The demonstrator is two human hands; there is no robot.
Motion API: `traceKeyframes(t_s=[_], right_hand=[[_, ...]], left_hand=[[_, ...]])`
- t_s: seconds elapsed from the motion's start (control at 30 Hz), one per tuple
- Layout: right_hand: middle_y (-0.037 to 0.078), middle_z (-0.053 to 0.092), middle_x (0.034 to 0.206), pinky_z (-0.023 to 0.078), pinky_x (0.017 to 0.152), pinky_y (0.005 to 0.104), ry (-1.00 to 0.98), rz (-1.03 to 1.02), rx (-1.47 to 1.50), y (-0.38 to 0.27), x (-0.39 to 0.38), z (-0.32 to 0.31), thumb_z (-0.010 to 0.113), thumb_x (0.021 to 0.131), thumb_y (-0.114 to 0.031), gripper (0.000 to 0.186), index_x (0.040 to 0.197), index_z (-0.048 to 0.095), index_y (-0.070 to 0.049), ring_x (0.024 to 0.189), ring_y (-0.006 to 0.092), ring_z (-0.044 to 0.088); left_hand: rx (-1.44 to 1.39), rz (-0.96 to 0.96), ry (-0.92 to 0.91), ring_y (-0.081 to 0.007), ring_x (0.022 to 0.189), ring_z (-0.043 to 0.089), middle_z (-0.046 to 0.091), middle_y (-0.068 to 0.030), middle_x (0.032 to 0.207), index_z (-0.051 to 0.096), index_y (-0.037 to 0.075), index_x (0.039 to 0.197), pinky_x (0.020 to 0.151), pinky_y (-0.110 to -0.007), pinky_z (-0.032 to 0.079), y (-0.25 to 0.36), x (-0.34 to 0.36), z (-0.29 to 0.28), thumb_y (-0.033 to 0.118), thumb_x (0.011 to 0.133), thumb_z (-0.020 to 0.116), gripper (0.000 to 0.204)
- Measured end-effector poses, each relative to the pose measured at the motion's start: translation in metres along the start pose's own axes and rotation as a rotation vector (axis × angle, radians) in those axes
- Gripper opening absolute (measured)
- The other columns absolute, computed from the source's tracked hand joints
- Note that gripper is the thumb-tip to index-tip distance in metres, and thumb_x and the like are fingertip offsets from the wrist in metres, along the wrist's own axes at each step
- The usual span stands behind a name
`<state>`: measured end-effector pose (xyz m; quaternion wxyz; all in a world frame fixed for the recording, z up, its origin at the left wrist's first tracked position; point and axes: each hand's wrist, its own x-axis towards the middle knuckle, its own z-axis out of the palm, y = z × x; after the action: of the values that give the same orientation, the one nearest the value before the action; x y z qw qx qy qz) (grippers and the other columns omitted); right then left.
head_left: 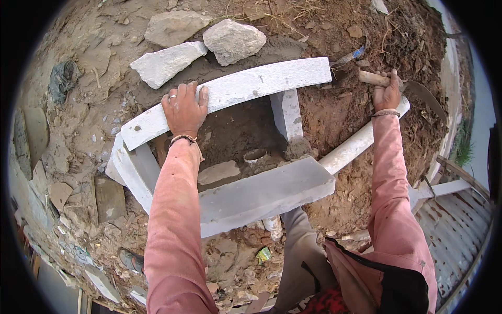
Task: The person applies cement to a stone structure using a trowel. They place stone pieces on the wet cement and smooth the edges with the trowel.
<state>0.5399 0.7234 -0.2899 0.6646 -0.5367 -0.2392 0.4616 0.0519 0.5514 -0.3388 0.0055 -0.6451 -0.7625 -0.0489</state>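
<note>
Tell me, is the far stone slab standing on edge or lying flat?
On edge: the far stone slab shows its narrow top face, with the left hand resting on it.

Left hand (184,108) flat, palm down, fingers spread, ring on one finger, cord at wrist. Right hand (386,94) fisted in a grasp, band at wrist. Both arms extended forward, pink sleeves.

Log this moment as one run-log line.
left hand: flat on far stone slab | right hand: grips wooden tool handle | white pipe: runs beneath the right hand
</note>
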Motion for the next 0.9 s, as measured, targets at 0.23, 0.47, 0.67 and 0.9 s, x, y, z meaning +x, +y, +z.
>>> traceKeyframes(t_s=[0.23,0.47,0.67,0.9], right_hand=[[0.015,0.057,0.083,0.052,0.071,0.0474,0.259,0.174,0.159,0.146,0.010,0.000,0.062,0.086,-0.004,0.019,0.100,0.051,0.003,0.074,0.0290,0.058],[0.014,0.060,0.082,0.052,0.076,0.0463,0.079,0.192,-0.046,0.101,0.040,-0.005,0.064,0.087,-0.006,0.013,0.093,0.056,0.002,0.077,0.0271,0.060],[0.013,0.064,0.088,0.054,0.086,0.0466,-0.512,-0.047,-0.080,0.016,-0.107,0.139,0.061,0.091,-0.007,0.006,0.087,0.057,-0.004,0.086,0.0291,0.064],[0.004,0.062,0.082,0.051,0.066,0.0267,-0.676,-0.049,-0.278,0.129,-0.199,0.165,0.070,0.083,0.000,0.013,0.091,0.060,-0.002,0.070,0.0129,0.062]], left_hand=[[-0.011,0.017,0.065,-0.0217,0.086,0.056,0.058,-0.0023,0.084,0.066,0.016,0.096,0.085,-0.041,0.038,0.005,-0.001,0.014,0.043,0.089,0.054,0.030],[-0.089,0.007,0.122,-0.0223,0.084,0.057,0.058,-0.0020,0.082,0.067,0.015,0.092,0.084,-0.042,0.038,0.011,0.000,0.016,0.043,0.087,0.056,0.030],[-0.110,0.006,0.158,-0.0232,0.081,0.057,0.057,-0.0026,0.078,0.066,0.014,0.086,0.082,-0.043,0.038,-0.013,-0.009,0.012,0.043,0.085,0.058,0.030],[-0.177,-0.014,0.204,-0.0237,0.081,0.056,0.057,-0.0033,0.077,0.066,0.014,0.083,0.082,-0.043,0.038,-0.003,-0.007,0.015,0.044,0.085,0.057,0.031]])
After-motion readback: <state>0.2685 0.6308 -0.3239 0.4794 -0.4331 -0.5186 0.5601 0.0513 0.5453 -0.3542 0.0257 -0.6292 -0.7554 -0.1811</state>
